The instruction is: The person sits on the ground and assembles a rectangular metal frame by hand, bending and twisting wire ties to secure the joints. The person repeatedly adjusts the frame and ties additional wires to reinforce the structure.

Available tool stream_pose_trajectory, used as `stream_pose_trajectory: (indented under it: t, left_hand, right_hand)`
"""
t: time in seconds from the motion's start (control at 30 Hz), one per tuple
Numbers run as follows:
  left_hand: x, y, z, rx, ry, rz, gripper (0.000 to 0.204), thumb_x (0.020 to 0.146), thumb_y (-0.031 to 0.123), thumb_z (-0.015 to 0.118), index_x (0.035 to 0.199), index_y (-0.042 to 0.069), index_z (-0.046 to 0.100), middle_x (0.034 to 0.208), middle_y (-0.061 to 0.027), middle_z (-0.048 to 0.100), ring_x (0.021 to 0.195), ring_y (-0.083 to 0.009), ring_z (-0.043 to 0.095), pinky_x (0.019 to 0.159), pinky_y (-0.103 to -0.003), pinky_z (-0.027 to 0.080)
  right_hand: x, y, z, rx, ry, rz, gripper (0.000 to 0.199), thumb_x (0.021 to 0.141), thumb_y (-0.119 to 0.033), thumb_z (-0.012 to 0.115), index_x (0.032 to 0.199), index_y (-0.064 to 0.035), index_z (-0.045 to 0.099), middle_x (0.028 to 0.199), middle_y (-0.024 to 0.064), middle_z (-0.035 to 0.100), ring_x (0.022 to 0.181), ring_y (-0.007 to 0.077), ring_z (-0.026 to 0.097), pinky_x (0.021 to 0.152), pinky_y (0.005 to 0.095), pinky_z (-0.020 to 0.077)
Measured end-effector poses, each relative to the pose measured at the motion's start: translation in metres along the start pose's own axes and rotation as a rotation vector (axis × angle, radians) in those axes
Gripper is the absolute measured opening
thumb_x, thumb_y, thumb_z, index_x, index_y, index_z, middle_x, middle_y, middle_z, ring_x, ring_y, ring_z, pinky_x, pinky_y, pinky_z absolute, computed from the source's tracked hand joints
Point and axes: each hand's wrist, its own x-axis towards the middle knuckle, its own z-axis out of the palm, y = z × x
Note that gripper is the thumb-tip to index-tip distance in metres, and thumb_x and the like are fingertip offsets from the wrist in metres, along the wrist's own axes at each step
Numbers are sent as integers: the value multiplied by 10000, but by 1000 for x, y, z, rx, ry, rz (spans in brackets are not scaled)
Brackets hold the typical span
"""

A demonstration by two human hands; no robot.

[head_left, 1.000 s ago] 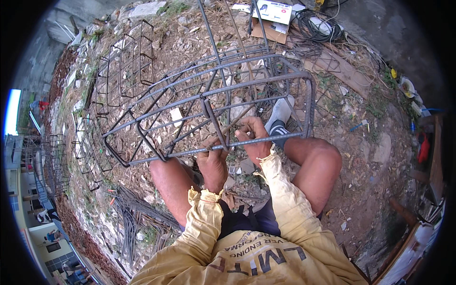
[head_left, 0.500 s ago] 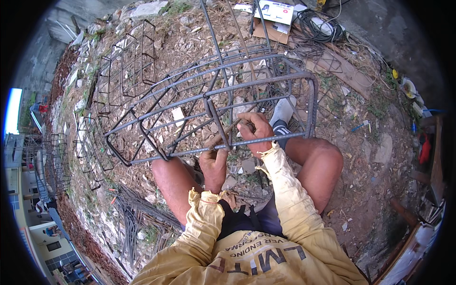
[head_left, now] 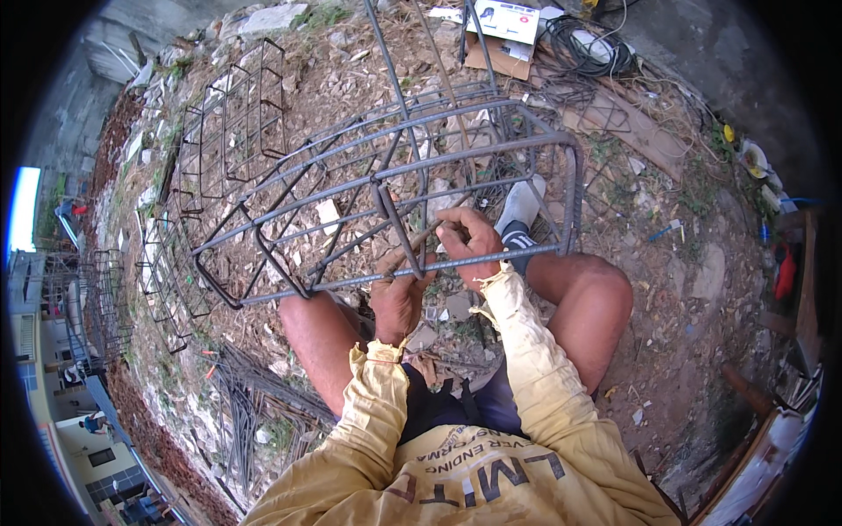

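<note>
A long cage of ribbed steel rebar [head_left: 342, 182] lies across my knees, with bent stirrups linking its long bars. My left hand [head_left: 399, 302] is closed around the near lower bar where a stirrup [head_left: 399, 230] meets it; some of its fingers are behind the steel. Just to the right, my right hand [head_left: 471, 241] is curled above the same bar with thumb and fingers pressed together. A thin brownish piece runs between the two hands, but its kind is unclear. Whatever the right fingertips pinch is too small to make out.
Smaller rebar frames [head_left: 232, 131] stand at the far left on stony ground. A bundle of thin steel rods [head_left: 250, 390] lies left of my leg. Coiled black cable [head_left: 592, 48], a cardboard box [head_left: 502, 57] and a wooden plank [head_left: 627, 131] are at the far right.
My left hand has turned and shifted slightly right, its fingers now up against the stirrup's lower end. My right hand has barely moved, and the cage stays in place.
</note>
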Motion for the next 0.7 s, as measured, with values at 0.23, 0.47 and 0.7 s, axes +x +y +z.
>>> stream_pose_trajectory:
  t: [0.23,0.47,0.7]
  left_hand:
    - [4,-2,1,-73,-64,-129,415,945,94,595,1350,52,513,1357,-120,562,1180,-278,588,990,-471,503]
    - [9,1,10,-326,-159,-295,457,959,216,574,1377,52,491,1359,-125,565,1180,-282,591,1024,-473,473]
    - [8,0,21,-587,-159,-407,354,944,240,589,1254,69,573,1110,-53,681,1058,-245,644,955,-467,503]
  right_hand:
    - [1,7,4,22,-14,-14,306,891,-157,662,1145,7,621,844,33,593,785,130,573,726,286,489]
    - [-6,-8,0,40,-46,10,327,855,-129,711,1160,-35,638,1076,98,556,806,137,549,759,311,507]
    - [-12,-3,-9,-81,-81,-221,374,727,-129,811,1089,-137,715,1179,105,530,873,190,595,796,341,527]
